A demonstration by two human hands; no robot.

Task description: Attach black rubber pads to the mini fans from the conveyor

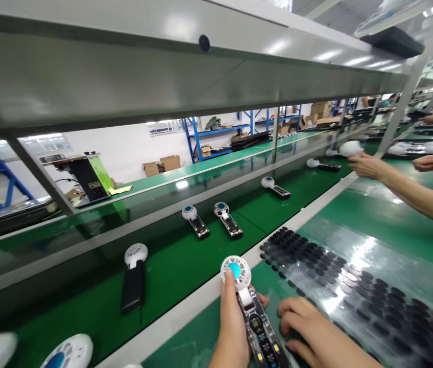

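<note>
My left hand (232, 327) grips a small handheld fan (257, 319) by its body, with the thumb against the white round head and its teal centre. The fan's body is open, showing a dark circuit board with small lit parts. My right hand (316, 332) lies to the right, its fingertips near or against the fan's lower edge and beside a clear sheet of black round pads (339, 281). Some spots on the sheet look pale where pads are gone or glare falls. I cannot tell whether my right hand holds anything.
A green conveyor belt (186, 255) carries several similar fans beyond a white rail (186, 301). A long metal shelf (124, 66) runs overhead. A co-worker's arms (415, 189) reach in from the right, one hand at a white fan head. Blue racks and cardboard boxes stand behind.
</note>
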